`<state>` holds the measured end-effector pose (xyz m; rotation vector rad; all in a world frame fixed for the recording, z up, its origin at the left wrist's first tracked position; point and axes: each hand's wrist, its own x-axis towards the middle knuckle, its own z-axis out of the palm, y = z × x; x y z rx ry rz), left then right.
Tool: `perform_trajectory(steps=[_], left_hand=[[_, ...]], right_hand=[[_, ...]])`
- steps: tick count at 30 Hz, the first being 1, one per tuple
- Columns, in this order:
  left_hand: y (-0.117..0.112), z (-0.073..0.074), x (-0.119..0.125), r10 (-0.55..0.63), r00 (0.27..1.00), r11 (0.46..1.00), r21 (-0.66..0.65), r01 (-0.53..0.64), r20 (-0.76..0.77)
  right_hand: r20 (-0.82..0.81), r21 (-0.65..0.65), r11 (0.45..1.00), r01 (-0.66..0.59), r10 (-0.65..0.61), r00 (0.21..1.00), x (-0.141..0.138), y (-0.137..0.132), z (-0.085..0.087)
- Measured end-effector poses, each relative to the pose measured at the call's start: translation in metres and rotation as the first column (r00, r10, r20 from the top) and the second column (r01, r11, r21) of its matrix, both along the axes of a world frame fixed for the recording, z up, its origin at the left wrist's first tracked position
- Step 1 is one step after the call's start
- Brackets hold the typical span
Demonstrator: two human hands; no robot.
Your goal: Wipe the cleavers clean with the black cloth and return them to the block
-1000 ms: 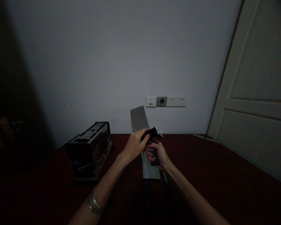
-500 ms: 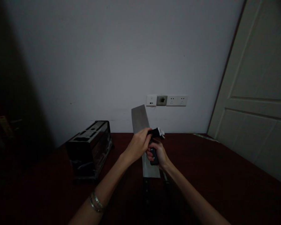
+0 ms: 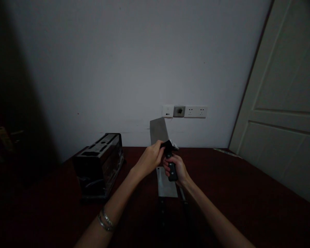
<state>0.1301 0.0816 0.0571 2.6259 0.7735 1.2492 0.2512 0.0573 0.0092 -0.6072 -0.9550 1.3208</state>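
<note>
My right hand [image 3: 177, 168] is wrapped round the black riveted handle of a cleaver [image 3: 158, 131], whose broad blade points up and away from me. Pinched in my left hand [image 3: 152, 155] is a black and white cloth [image 3: 171, 145], lying against the cleaver where the handle meets the blade. My left hand hides the lower part of that blade. Below my hands a second cleaver [image 3: 167, 187] lies on the dark red table [image 3: 222, 193], its dark handle toward me. Beside it is a slimmer knife [image 3: 183, 196], partly hidden by my right forearm.
A black knife block [image 3: 98, 165] with slots in its top stands on the left of the table. Wall sockets [image 3: 195, 111] sit on the white wall behind. A thin flat strip [image 3: 227, 153] lies at the back right, near a white door [image 3: 281, 103].
The held cleaver has shifted slightly right and its blade tip a little lower. My left hand and the cloth have moved toward the handle end, showing more of the cleaver lying below.
</note>
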Motion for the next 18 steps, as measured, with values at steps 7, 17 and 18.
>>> perform_trajectory(steps=[7,17,18], left_hand=[[-0.002,0.024,-0.023,0.186,0.932,0.973,0.073,-0.219,0.313],[0.007,0.055,-0.073,0.327,0.655,0.878,0.039,-0.478,0.681],[0.008,0.055,-0.075,0.334,0.645,0.874,0.029,-0.484,0.687]], right_hand=[[0.118,-0.068,0.995,0.067,-0.058,0.991,0.005,0.006,0.001],[0.180,-0.187,0.958,0.216,-0.183,0.967,0.007,0.011,0.004],[0.152,-0.189,0.956,0.225,-0.198,0.968,0.008,0.012,0.003]])
